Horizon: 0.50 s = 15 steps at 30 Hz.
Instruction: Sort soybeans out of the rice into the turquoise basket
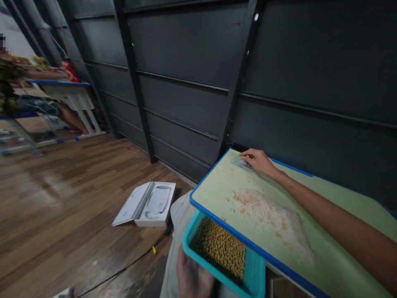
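My right hand (259, 161) reaches across the pale green table (335, 265) to its far corner. Its fingers are curled down on a small clear plastic item (241, 163) lying there. A spread of white rice mixed with yellow beans (269, 219) covers the table's middle, with loose beans scattered toward the corner. My left hand (192, 278) is below the table edge, gripping the underside of a teal tray (257, 275) filled with yellow beans (221, 249). The tray sits over my lap, partly tucked under the table's blue rim.
A dark panelled metal wall (279, 74) runs right behind the table. An open white box (149, 203) lies on the wooden floor to the left, with a dark cable beside it. Another blue-edged table with clutter and a person's legs (70, 118) stand at far left.
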Each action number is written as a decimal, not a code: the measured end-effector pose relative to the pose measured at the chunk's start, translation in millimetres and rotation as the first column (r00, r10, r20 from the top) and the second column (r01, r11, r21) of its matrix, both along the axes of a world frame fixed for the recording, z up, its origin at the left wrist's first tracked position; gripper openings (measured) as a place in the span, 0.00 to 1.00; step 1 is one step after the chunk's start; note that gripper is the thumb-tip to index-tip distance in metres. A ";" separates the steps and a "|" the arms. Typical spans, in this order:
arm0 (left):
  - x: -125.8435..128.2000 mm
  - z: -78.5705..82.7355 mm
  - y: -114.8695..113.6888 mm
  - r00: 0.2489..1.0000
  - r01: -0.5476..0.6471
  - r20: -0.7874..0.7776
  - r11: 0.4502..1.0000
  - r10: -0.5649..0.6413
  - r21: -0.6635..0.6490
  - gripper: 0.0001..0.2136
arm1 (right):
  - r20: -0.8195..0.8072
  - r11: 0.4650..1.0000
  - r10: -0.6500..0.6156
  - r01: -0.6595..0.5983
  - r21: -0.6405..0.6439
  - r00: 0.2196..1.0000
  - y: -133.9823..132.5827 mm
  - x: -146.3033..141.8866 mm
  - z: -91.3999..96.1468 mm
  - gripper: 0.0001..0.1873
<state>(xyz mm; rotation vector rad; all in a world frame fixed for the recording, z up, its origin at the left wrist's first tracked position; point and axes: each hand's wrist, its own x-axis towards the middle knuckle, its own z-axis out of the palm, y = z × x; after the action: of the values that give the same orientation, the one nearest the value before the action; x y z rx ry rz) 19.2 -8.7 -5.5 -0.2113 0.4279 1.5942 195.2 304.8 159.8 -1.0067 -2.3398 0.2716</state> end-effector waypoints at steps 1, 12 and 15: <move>-0.5 0.5 -0.2 1.000 0.002 0.026 1.000 -0.001 -0.013 0.15 | -0.011 1.000 0.025 -0.025 -0.016 1.000 -2.2 -6.1 0.1 0.13; -2.8 10.2 0.2 0.989 -0.023 0.145 0.998 0.032 -0.063 0.16 | -0.053 0.944 0.272 -0.277 -0.178 0.961 -47.2 -47.4 9.4 0.11; -2.3 11.9 0.4 0.987 -0.030 0.154 0.998 0.039 -0.059 0.15 | -0.069 0.915 0.330 -0.336 -0.221 0.942 -62.6 -52.5 11.8 0.10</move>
<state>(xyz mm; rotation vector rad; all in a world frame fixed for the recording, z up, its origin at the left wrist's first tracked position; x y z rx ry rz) 16.9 -8.3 6.4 -0.3849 0.3508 1.5879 142.8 242.2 171.6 -0.6901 -2.4859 0.7006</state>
